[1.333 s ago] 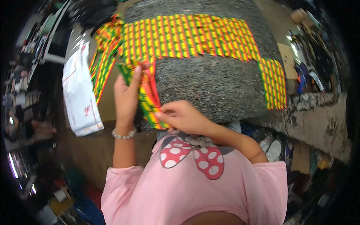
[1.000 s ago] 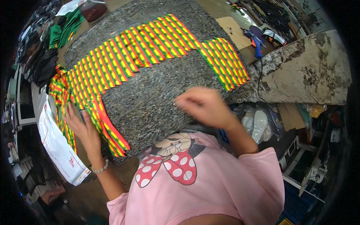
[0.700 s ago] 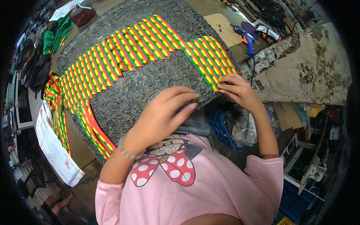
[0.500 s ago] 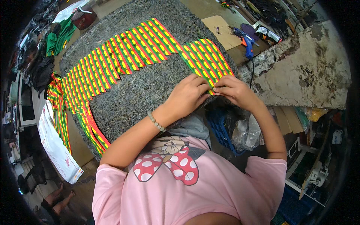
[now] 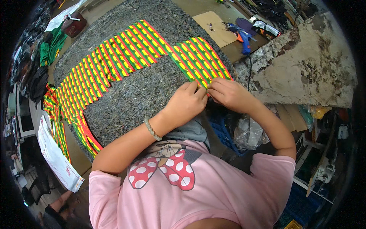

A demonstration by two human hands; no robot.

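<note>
Red, yellow and green printed fabric strips [image 5: 200, 61] lie side by side in a block, their near end at my fingers. My left hand [image 5: 187, 100] pinches the near edge of this block, fingers closed, a beaded bracelet on its wrist. Right beside it, almost touching, my right hand [image 5: 228, 94] is closed on the same edge from the other side. What sits exactly between the fingertips is hidden. A longer band of matching strips [image 5: 103, 70] curves from the block toward the left, with staggered lower ends, over a dark grey speckled work surface [image 5: 126, 99].
More strips hang in a bunch [image 5: 53, 101] at the left edge, beside a white printed bag [image 5: 57, 156]. At the far right lie brown cardboard [image 5: 213, 28] and a blue and orange glue gun [image 5: 243, 40] with a cord. A stained slab [image 5: 301, 68] stands right; a blue crate [image 5: 225, 133] sits below.
The view has shifted, so the surface and strips appear slightly farther left. Both hands stay at the near edge of the strips, now drawn closer together, with the fingertips bunched.
</note>
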